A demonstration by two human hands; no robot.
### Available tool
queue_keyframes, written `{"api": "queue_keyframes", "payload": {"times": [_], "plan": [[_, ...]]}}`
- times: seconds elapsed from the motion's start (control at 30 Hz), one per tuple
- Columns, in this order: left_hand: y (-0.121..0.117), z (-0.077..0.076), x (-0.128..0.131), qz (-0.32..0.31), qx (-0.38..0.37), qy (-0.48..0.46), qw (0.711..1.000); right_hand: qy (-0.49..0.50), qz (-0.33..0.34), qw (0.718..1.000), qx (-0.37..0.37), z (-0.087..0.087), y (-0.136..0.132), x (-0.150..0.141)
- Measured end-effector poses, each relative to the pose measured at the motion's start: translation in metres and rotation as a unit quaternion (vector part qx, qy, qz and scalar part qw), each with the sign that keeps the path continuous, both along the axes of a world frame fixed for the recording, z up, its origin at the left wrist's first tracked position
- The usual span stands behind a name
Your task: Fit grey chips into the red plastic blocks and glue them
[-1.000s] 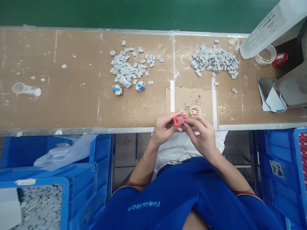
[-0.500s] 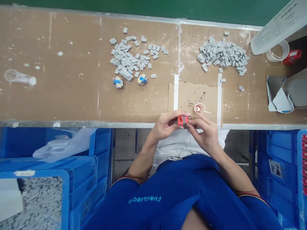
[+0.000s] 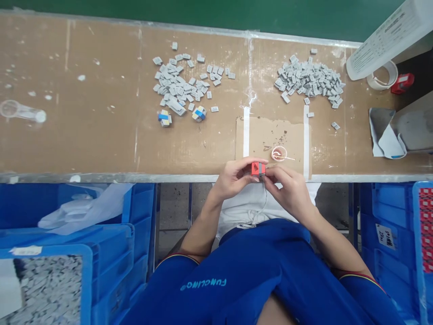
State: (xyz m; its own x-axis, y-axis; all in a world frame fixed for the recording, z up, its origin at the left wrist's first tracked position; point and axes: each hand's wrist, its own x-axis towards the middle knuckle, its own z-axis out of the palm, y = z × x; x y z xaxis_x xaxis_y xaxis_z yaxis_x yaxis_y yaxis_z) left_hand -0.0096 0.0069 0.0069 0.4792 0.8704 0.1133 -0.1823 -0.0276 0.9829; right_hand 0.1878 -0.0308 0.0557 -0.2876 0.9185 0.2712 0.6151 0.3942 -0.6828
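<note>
Between the fingers and thumb of my left hand (image 3: 233, 177) is a small red and grey plastic block (image 3: 258, 169), held at the table's front edge. My right hand (image 3: 287, 184) is closed, its thumb and fingertips pinched at the block's right side; whether a small piece sits in that pinch is hidden. Just beyond the fingers stands a little clear cup (image 3: 279, 154) with a thin white stick lying across it. Under the cup is a taped cardboard sheet (image 3: 264, 131) with dark crumbs on it.
Two heaps of small grey pieces, a left heap (image 3: 182, 85) and a right heap (image 3: 309, 79), lie farther back. Two taped bundles (image 3: 199, 113) sit before the left one. A white tape roll (image 3: 382, 76) is at right. Blue crates (image 3: 111, 253) flank me below the table.
The whole view has shifted slightly, so the table things appear a little farther left. Both hands stay at the red and grey block, which has turned slightly.
</note>
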Motion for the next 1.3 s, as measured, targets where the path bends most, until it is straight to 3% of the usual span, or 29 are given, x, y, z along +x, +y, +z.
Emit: {"api": "queue_keyframes", "payload": {"times": [0.17, 0.33, 0.53, 0.8, 1.07, 1.3], "plan": [[0.001, 0.001, -0.001, 0.004, 0.014, 0.025, 1.000, 0.013, 0.014, 1.000, -0.025, -0.007, 0.003, 0.001], [0.001, 0.002, -0.001, 0.000, 0.013, 0.013, 1.000, 0.007, 0.006, 0.999, -0.031, -0.003, 0.001, -0.002], [0.001, -0.002, -0.001, 0.013, -0.026, -0.025, 0.999, 0.106, 0.005, 0.984, -0.146, 0.008, 0.003, 0.000], [0.000, 0.002, 0.000, 0.032, -0.093, -0.047, 0.994, 0.223, 0.008, 0.911, -0.345, 0.017, 0.010, 0.006], [0.002, 0.013, 0.004, 0.030, -0.194, -0.040, 0.980, 0.333, 0.027, 0.841, -0.425, 0.016, 0.019, 0.004], [0.004, 0.024, 0.004, 0.002, -0.192, 0.001, 0.981, 0.365, 0.032, 0.759, -0.538, 0.017, 0.021, 0.003]]}}
